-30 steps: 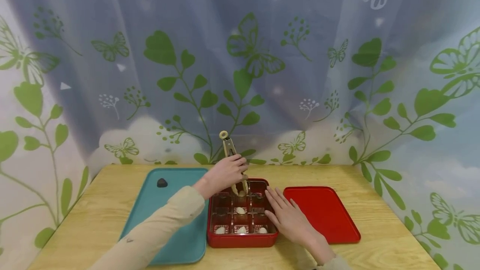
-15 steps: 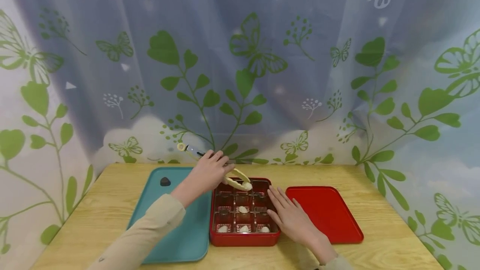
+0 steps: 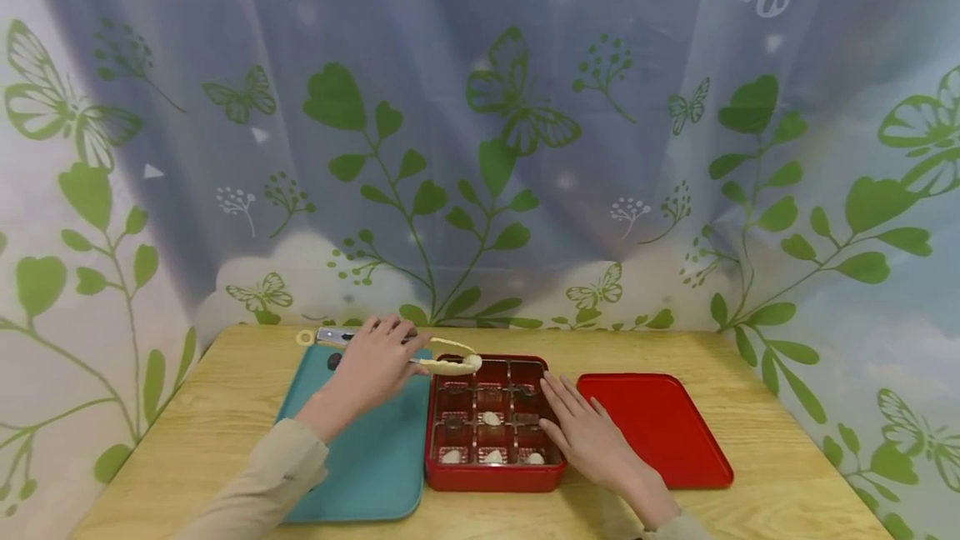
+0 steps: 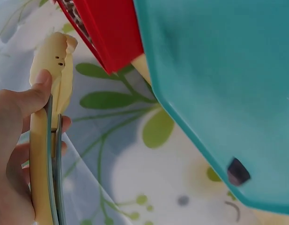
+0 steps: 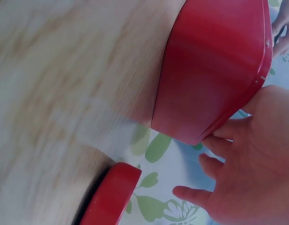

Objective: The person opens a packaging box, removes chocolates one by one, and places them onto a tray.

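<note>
My left hand (image 3: 378,361) grips a pair of cream-tipped metal tongs (image 4: 53,159), held nearly level over the teal tray's far end and the box's back left corner. Between the tong tips is a small whitish piece (image 3: 472,362); the left wrist view does not show it clearly. Below stands a red box (image 3: 495,480) with a clear divided insert. White pieces lie in its front row, and another white piece (image 3: 491,418) sits in the centre compartment. A dark piece (image 3: 453,422) is left of that. My right hand (image 3: 596,440) rests against the box's right side, fingers extended.
On the left lies a teal tray (image 3: 360,473) bearing a dark lump (image 4: 238,172) near its far edge. To the right of the box is a flat red lid (image 3: 652,432). A butterfly-patterned curtain (image 3: 420,148) hangs behind the wooden table (image 3: 780,473).
The tongs have come up out of the box's back middle compartment with the whitish piece, moved left and swung from steep to nearly level. My right hand has stayed on the box.
</note>
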{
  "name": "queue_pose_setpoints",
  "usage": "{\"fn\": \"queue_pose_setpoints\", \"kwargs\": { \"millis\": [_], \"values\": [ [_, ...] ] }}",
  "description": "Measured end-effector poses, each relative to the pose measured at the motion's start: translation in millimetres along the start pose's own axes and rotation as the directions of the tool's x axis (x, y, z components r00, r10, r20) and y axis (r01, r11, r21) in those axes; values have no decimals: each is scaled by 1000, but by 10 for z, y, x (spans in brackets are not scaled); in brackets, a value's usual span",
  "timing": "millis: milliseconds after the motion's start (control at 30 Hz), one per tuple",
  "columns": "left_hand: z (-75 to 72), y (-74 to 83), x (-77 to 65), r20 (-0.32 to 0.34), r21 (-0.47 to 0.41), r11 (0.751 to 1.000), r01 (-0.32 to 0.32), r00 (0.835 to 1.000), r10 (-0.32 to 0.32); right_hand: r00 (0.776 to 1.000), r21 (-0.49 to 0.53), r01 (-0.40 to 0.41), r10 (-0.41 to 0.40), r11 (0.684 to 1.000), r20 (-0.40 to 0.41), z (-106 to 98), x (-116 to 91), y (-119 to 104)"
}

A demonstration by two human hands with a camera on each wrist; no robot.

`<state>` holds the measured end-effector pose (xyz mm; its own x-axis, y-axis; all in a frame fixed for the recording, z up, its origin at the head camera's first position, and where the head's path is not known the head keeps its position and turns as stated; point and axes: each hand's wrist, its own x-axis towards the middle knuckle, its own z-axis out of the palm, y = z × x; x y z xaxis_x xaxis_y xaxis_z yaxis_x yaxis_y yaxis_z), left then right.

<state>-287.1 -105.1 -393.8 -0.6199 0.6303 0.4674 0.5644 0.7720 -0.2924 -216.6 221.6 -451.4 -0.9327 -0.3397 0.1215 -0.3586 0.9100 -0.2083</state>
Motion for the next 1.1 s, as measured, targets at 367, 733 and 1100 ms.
{"fn": "queue_pose_setpoints", "kwargs": {
  "millis": [367,733,1100],
  "values": [
    [42,-482,-380,-34,3,987,161,986,-161,1000,-2,6,-6,1000,-18,-26,-12,-9],
    [193,-700,-645,57,99,962,253,964,-260,1000,1,15,-15,1000,-15,-15,-21,-5],
    [358,-708,-651,83,196,955,223,966,-243,1000,6,17,-17,1000,-21,9,-9,5]
  ]
}}
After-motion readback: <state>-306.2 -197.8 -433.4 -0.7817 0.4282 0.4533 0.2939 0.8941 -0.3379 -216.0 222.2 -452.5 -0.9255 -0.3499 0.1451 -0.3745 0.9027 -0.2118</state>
